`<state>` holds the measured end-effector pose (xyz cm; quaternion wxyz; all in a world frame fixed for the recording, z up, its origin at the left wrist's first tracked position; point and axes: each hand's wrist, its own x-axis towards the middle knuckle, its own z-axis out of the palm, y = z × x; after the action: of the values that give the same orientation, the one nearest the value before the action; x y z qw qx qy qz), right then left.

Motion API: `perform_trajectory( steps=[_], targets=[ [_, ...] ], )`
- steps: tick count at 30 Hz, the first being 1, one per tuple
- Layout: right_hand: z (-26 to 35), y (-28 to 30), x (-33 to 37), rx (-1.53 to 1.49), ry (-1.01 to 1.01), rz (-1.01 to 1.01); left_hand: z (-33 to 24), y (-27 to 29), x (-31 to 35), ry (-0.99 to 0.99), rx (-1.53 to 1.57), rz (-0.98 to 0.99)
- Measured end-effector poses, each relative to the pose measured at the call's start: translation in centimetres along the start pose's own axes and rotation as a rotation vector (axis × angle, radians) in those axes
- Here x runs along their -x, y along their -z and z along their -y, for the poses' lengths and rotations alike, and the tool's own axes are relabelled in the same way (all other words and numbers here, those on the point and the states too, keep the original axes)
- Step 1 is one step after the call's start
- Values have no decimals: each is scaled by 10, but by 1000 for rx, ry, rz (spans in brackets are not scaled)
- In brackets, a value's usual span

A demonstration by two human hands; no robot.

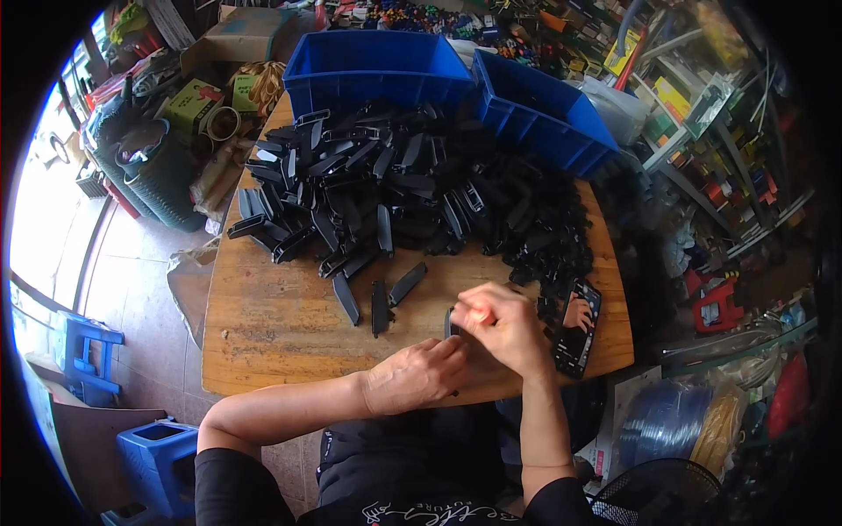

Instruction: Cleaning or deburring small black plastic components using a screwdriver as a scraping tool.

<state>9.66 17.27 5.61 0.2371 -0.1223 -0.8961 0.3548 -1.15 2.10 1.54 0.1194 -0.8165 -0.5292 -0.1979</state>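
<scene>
Near the front edge of the wooden table [272, 342], my left hand [419, 375] is closed with its fingers bent around a black plastic piece [451, 323], only part of which shows. Just right of it and above, my right hand [507, 326] is curled close to the same piece. Its fingers are pinched together, and whatever they hold is hidden. Beyond my hands lie a few loose long black plastic pieces [380, 307]. Behind those rises a large heap of similar black pieces [351, 188], with smaller black parts [548, 232] piled at its right.
Two blue plastic bins [377, 92] [539, 131] stand at the table's far side. A phone [579, 329] with a lit screen lies by the right edge. Blue stools [158, 460] are on the floor at left. Crowded shelving [693, 140] lines the right.
</scene>
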Motion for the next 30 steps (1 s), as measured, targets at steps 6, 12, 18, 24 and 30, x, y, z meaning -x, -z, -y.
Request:
perform_trajectory(
  steps=[6,12,18,24,30],
  targets=[
    [-8,-42,-29,-639,-50,-239,1,4,-7,2,62,40],
    [-9,6,-16,-573,-98,-612,9,10,-6,-4,54,16],
    [-41,32,10,388,-338,-337,24,-3,-12,85,74,92],
    [-54,21,19,652,-352,-239,40,20,-12,409,100,-200],
    [-55,16,15,619,-299,-226,57,9,3,622,-151,9]
  ],
)
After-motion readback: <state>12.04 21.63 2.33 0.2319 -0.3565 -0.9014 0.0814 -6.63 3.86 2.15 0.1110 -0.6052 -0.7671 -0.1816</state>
